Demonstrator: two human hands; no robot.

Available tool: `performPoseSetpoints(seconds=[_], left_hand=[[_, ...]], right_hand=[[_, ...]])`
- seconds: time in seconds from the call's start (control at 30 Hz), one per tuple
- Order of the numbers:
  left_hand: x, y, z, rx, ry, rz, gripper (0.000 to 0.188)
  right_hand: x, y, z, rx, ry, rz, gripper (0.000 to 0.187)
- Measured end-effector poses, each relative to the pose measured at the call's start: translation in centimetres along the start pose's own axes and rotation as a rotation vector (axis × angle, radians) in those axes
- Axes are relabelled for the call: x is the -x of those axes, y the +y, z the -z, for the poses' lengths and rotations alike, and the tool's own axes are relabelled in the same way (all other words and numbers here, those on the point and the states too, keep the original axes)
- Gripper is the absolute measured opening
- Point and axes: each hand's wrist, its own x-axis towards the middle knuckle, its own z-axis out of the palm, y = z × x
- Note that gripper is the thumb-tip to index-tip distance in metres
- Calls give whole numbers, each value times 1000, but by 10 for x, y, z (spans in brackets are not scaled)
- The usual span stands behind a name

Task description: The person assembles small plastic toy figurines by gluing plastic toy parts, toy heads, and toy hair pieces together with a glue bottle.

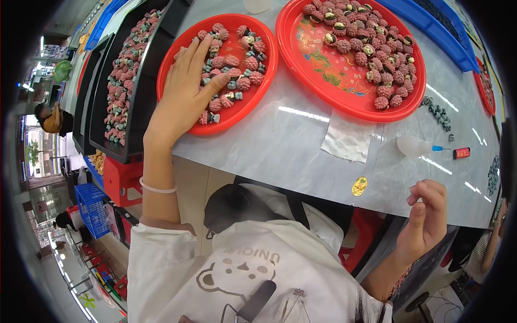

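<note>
My left hand lies spread over the smaller red plate, its fingers out across pink, bumpy berry-like pieces with grey-green parts. Some of those pieces are hidden under the palm. By the front edge of the table, my right hand hangs in the air with fingers loosely bent and the thumb apart, and nothing shows in it. To the right of the smaller plate, a larger red plate with a fruit print holds many pink pieces with dark and cream centres.
Black trays at the left hold more pink pieces. A clear squeeze bottle with a blue needle tip lies beside a small red cylinder. Nearby are a white tissue, a gold oval sticker, dark green bits and a blue tray.
</note>
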Motion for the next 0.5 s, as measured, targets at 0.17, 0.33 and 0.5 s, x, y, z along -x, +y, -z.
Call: performPoseSetpoints(seconds=[0.17, 0.33, 0.5], left_hand=[[0, 13, 14, -33, -123, 6, 56], [-14, 25, 49, -69, -300, 184, 39], [-72, 81, 32, 201, 5, -370, 22]], right_hand=[[2, 2, 4, -18, -12, -19, 18], [1, 0, 9, 54, 24, -18, 13], [0, 1, 13, 77, 37, -33, 10]])
